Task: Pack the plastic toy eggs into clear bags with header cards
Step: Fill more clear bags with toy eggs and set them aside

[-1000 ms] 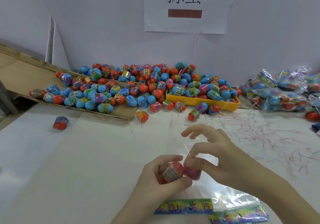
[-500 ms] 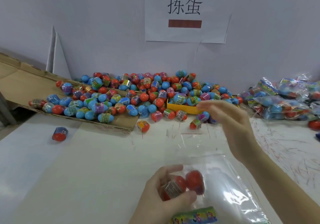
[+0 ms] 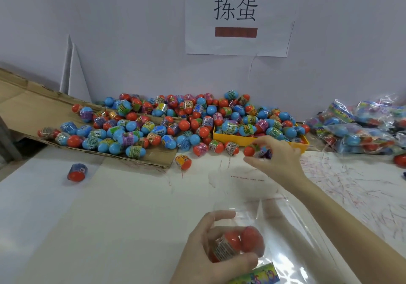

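2 red eggs [image 3: 239, 243] inside a clear bag [image 3: 292, 235] at the worktop's [image 3: 123, 213] near edge, clasped through the film by the left hand [image 3: 211, 253], grip curled round both. Colourful header card [image 3: 257, 276] just below. Further back, right hand [image 3: 279, 154] reaching to the heap of loose eggs [image 3: 167, 123], fingers closing on an egg [image 3: 250, 151] beside the yellow tray [image 3: 239, 140]. Filled bags [image 3: 360, 127] piled at the far right edge; cardboard [image 3: 33, 112] far left.

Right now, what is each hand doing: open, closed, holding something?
Left hand: grips the clear bag around two eggs inside it.
Right hand: fingers curled around an egg at the pile.
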`<state>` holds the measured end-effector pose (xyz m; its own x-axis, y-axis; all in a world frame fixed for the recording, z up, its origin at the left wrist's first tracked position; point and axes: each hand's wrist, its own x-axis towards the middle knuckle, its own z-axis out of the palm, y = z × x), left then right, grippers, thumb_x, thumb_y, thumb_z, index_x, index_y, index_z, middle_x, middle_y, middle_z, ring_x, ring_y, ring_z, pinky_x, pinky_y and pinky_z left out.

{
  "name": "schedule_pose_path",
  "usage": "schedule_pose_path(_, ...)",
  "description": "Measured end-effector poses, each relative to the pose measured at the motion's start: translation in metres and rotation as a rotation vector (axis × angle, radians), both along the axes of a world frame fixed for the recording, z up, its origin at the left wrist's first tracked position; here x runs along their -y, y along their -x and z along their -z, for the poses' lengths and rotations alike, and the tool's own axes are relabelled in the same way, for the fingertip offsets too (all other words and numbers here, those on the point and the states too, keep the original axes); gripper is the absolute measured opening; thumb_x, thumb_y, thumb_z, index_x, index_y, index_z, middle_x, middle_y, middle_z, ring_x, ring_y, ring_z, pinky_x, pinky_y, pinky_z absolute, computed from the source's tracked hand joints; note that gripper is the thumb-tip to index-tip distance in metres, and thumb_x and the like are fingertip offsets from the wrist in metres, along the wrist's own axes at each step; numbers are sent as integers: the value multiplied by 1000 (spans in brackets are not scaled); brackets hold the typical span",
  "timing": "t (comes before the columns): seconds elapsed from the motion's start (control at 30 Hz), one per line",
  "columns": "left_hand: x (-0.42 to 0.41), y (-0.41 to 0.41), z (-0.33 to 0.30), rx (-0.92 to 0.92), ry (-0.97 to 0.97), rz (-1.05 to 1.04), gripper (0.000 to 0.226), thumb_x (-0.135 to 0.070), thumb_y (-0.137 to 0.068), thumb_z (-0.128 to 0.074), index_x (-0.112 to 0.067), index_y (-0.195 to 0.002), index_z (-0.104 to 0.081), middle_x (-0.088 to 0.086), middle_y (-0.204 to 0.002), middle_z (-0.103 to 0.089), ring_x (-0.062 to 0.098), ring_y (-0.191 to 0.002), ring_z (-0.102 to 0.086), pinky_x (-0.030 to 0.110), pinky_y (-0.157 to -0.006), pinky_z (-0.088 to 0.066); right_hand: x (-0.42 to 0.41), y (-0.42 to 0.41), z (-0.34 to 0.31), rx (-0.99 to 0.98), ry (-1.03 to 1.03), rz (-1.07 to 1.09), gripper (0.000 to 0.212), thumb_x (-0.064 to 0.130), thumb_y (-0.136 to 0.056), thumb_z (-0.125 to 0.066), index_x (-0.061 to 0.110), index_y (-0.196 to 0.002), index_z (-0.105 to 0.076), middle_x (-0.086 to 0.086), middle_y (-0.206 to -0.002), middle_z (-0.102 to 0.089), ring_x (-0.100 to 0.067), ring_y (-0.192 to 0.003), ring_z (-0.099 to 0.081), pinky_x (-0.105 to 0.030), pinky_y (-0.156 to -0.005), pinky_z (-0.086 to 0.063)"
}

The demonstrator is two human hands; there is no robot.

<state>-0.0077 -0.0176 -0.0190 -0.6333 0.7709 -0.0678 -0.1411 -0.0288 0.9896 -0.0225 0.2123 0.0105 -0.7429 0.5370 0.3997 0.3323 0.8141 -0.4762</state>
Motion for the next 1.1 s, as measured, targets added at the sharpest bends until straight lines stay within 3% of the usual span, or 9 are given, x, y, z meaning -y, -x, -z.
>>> schedule_pose_path(0.13, 0, -3, -2, -4, 4, 1, 66, -26, -47, -82, -26, -108, -56, -5, -94, -74, 12, -84, -70, 12, -67, -49, 25, -31, -30, -289, 496, -248, 35, 30, -68, -75, 31, -99, -58, 10, -86, -66, -6, -75, -61, -16, -65, -50)
schedule_pose_path(0.27, 0, -5, -1, -8, 20, -29, 60, -19, -50, -81, -28, -105, -58, -8, -93, -74, 9, -82, -70, 15, -66, -52, 53, -67, -55, -424, 769, -413, 30, 39, -75, -48, 21, -93, -64, -2, -82, -71, -16, -69, -64, -23, -62, -44)
schedule_pose_path(0.47, -1, -6, 2, -32, -6, -82, 62, -21, -48, -84, -23, -104, -59, 0, -91, -75, 22, -85, -71, 27, -76, -56, 84, -95, -67, -336, 468, -526, 44, 73, -68, -50, 42, -94, -68, 17, -95, -64, -1, -83, -56, -21, -72, -43)
schedule_pose_path(0.57, -2, -6, 3, -38, -17, -87, 64, -32, -40, -83, -27, -100, -61, -1, -91, -75, 20, -87, -70, 28, -76, -56, 91, -94, -66, -258, 110, -477, 25, 59, -79, -49, 44, -97, -58, 22, -88, -61, 3, -82, -53, -12, -74, -39)
schedule_pose_path(0.63, -3, -7, 3, -38, -23, -88, 62, -33, -39, -83, -31, -97, -63, -2, -91, -75, 17, -87, -70, 23, -71, -54, 96, -91, -62, -205, -8, -435, 21, 46, -80, -57, 38, -99, -57, 29, -89, -54, 2, -78, -52, -29, -79, -43)
schedule_pose_path(0.7, -3, -8, 2, -43, -35, -86, 57, -33, -40, -83, -37, -94, -65, -2, -92, -75, 18, -87, -70, 22, -70, -53, 99, -89, -57, -169, -20, -388, 19, 28, -80, -62, 30, -98, -64, 32, -81, -51, -2, -76, -52, -37, -77, -42)
schedule_pose_path(0.8, -2, -9, 1, -59, -34, -88, 55, -33, -41, -83, -43, -91, -64, -4, -92, -75, 16, -87, -71, 19, -68, -53, 105, -88, -57, -100, -139, -312, 19, 18, -73, -75, 24, -91, -69, 26, -76, -58, -14, -75, -55, -29, -72, -27)
schedule_pose_path(0.93, -2, -8, 2, -91, -18, -80, 58, -35, -43, -81, -31, -97, -63, -6, -93, -74, 14, -88, -70, 24, -76, -55, 109, -88, -64, 45, -166, -297, 16, 39, -72, -70, 32, -86, -67, 25, -80, -62, -15, -87, -51, -27, -66, -15)
schedule_pose_path(1.1, -2, -10, 0, -141, -19, -81, 45, -39, -46, -79, -41, -88, -64, -8, -92, -74, 8, -87, -69, 19, -73, -53, 105, -81, -78, 267, -87, -376, 39, 65, -60, -42, 43, -83, -64, 33, -78, -51, 1, -87, -31, -27, -72, -14)
